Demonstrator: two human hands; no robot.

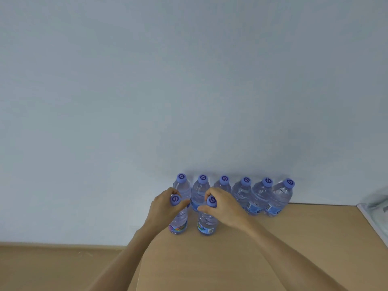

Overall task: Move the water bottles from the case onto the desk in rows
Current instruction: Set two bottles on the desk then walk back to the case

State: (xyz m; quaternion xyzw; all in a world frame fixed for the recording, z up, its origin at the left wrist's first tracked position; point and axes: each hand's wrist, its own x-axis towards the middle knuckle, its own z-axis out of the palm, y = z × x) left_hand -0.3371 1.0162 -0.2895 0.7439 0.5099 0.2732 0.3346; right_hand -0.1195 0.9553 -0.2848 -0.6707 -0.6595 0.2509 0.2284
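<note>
A back row of several clear water bottles with purple caps (242, 191) stands upright against the wall on the wooden desk (262, 248). In front of its left end stand two more bottles. My left hand (162, 206) grips the neck of the left front bottle (178, 222), just under its cap. My right hand (222, 204) grips the neck of the right front bottle (207, 224). Both front bottles are upright with their bases on the desk. The case is not in view.
A pale wall (189, 91) rises right behind the back row. The desk's right edge runs diagonally at the far right, with crumpled clear plastic (378, 203) beyond it. A lower wooden surface (52, 267) lies at the bottom left.
</note>
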